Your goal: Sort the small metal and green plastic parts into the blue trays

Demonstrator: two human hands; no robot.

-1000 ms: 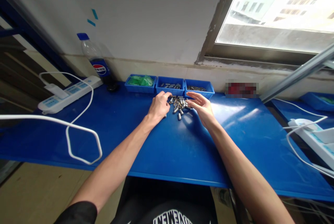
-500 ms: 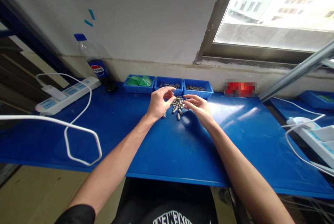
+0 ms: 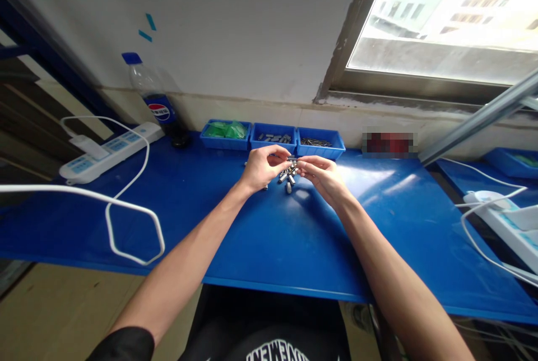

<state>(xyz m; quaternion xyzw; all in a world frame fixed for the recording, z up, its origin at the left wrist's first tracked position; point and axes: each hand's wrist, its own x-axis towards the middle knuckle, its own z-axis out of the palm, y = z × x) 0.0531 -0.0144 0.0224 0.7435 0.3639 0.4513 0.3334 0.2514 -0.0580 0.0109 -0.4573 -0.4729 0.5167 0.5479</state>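
Over a small pile of metal parts (image 3: 288, 175) on the blue table, my two hands are almost fingertip to fingertip. My left hand (image 3: 265, 168) pinches a small dark grey cylindrical piece (image 3: 292, 158) between thumb and fingers. My right hand (image 3: 323, 175) has its thumb and fingers closed close to that piece's right end; whatever is in them is too small to make out. Short grey cylinders and thin pins with brassy bits make up the pile. One grey cylinder (image 3: 288, 188) lies at its near edge, and another part shows partly beneath my left wrist.
Along the wall stand blue bins: one with green packets (image 3: 227, 145), one with grey pieces (image 3: 273, 148), one with thin dark pins (image 3: 321, 152). A cola bottle (image 3: 162, 111) and a power strip (image 3: 109, 151) stand left. A white cable (image 3: 157, 232) loops across the table.
My hands have come closer together above the pile. The dark grey piece now shows between my fingertips, and the right fingers have closed inward.
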